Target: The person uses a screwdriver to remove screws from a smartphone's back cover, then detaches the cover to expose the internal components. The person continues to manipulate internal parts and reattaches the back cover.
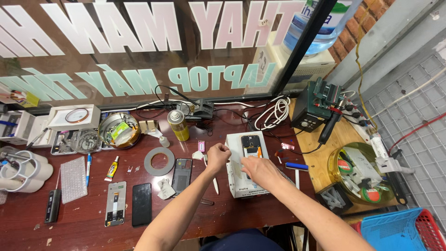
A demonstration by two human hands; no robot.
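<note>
A white box-shaped machine sits on the dark red workbench, with an opened phone lying on its top. My left hand hovers at the machine's left edge, fingers pinched on something small that I cannot make out. My right hand rests on the machine's top just below the phone, fingers pressed down. A thin white tool lies under my left wrist.
A roll of grey tape, a phone back cover, a black phone and a phone frame lie to the left. A spray can stands behind. A soldering station, yellow bowl and blue basket are on the right.
</note>
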